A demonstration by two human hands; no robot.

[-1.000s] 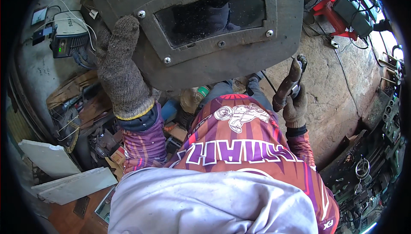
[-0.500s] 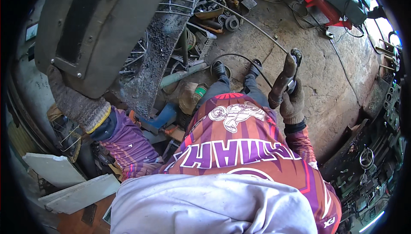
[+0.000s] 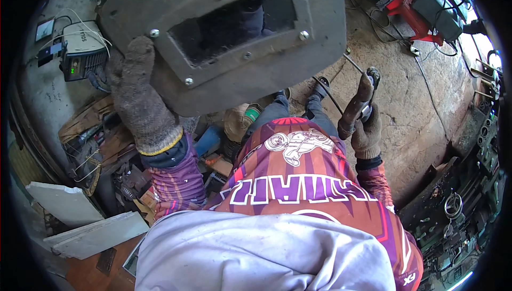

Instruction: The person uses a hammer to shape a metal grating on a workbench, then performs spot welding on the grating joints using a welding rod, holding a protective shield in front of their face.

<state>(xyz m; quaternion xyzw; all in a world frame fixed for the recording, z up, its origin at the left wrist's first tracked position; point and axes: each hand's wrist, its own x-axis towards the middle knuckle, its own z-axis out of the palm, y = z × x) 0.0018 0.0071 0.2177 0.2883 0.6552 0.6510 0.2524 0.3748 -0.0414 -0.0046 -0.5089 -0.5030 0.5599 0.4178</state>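
Observation:
Raised in front of me is a dark grey welding shield with a black rectangular window framed by bolts. My left hand, in a knitted glove with a yellow cuff edge, is closed on its lower left edge. My right hand, also gloved, is closed round an electrode holder on the right of my body. A thin welding rod juts from its jaws toward the shield, which hides the rod's far end. A black cable passes behind that hand. The shield also covers the bench area.
A welding machine with a small green display stands at the left. At the far right, a red plastic stool bears a grey box among cables. Pale boards lean at the lower left. Metal tools crowd the right edge.
My left hand has swung the welding shield right and turned it, so it now covers the metal bench and most of the rod. My right hand has barely moved.

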